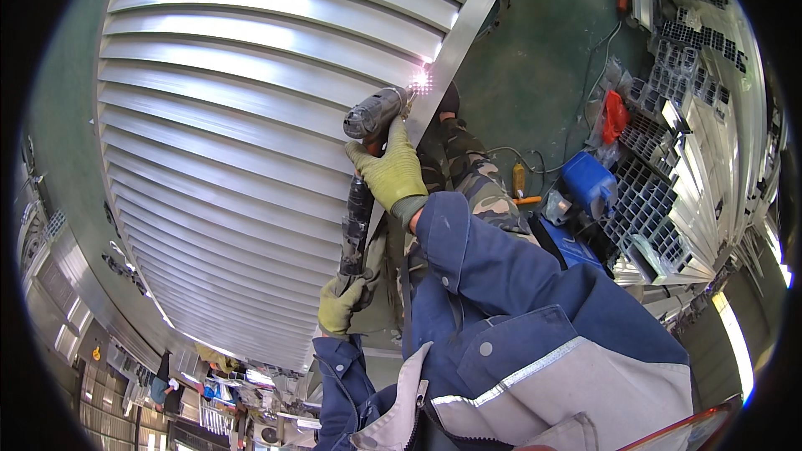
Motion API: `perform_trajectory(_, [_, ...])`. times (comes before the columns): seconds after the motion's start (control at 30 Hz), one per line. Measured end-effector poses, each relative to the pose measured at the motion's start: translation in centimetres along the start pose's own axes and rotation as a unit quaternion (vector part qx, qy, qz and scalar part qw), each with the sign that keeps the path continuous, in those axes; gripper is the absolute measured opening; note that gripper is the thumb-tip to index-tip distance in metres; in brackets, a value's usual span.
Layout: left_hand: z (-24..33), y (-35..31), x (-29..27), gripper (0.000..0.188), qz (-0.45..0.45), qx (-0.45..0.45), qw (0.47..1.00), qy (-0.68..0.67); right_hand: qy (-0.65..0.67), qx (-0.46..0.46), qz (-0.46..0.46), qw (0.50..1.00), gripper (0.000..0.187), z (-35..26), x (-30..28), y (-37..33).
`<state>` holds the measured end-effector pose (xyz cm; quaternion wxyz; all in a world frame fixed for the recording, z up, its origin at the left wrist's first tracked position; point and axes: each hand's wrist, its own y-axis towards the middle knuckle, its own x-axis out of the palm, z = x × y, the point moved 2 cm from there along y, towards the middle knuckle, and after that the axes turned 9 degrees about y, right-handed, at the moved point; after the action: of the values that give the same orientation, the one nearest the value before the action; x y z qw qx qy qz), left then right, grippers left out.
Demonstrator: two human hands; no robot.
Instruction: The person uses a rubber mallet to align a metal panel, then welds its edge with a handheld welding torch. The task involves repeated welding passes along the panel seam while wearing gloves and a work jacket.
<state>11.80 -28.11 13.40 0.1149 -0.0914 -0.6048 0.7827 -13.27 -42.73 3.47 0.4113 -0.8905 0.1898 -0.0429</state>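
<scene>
My right hand (pixel 393 169), in a yellow-green work glove, wraps round a dark pistol-shaped power tool (pixel 376 114). Its tip meets the metal frame bar beside the ends of the slats, where a dazzling pinkish-white spot hides the contact point. From the tool a black, wrapped, tube-like length (pixel 356 221) runs down to my left hand (pixel 341 307). That hand, gloved too, is closed on its lower end. Under the tool spreads a large silver louvered panel (pixel 225 121) of parallel slats, with the frame bar (pixel 474 21) along its right edge.
To the right, on the green floor (pixel 535 58), are a blue jug (pixel 589 182), a red bag (pixel 614 117), a yellow bottle (pixel 519 175) and a loose cable. Stacked metal profiles (pixel 639 209) stand beyond. My camouflage-clad leg (pixel 476 171) is by the panel's edge. Another person (pixel 159 388) is far off, lower left.
</scene>
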Motion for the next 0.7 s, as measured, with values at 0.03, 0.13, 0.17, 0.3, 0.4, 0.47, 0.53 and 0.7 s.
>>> perform_trajectory(0.03, [0.1, -0.1, 0.0, 0.036, 0.001, 0.004, 1.0, 0.008, 0.006, 0.002, 0.0, 1.0, 0.092, 0.0, 0.0, -0.1])
perform_trajectory(0.13, [-0.1, -0.4, -0.1, 0.036, 0.001, 0.01, 1.0, 0.02, 0.019, 0.006, -0.002, 1.0, 0.091, -0.1, 0.1, -0.4])
perform_trajectory(0.17, [-0.3, -0.4, -0.2, 0.036, 0.0, 0.009, 1.0, 0.018, 0.018, 0.007, -0.001, 1.0, 0.091, 0.0, 0.1, -0.5])
perform_trajectory(0.3, [-0.6, -0.5, -0.5, 0.033, -0.005, 0.014, 1.0, 0.008, 0.012, 0.009, 0.001, 1.0, 0.09, 0.3, 0.3, -0.8])
perform_trajectory(0.4, [-1.2, -0.6, -0.7, 0.034, -0.009, 0.011, 1.0, 0.006, 0.023, 0.004, -0.005, 1.0, 0.09, 0.5, 0.4, -1.0])
perform_trajectory(0.47, [-1.1, -0.8, -0.5, 0.035, -0.003, 0.019, 1.0, 0.009, 0.029, -0.001, -0.001, 1.0, 0.09, 0.9, 0.6, -1.1])
perform_trajectory(0.53, [-1.1, -0.8, -0.6, 0.036, -0.001, 0.02, 1.0, 0.013, 0.036, -0.005, 0.0, 0.999, 0.091, 1.3, 0.8, -1.1])
perform_trajectory(0.7, [-1.9, -1.0, -0.9, 0.038, -0.002, 0.011, 1.0, 0.012, 0.026, 0.003, 0.004, 1.0, 0.095, 1.1, 0.9, -1.7])
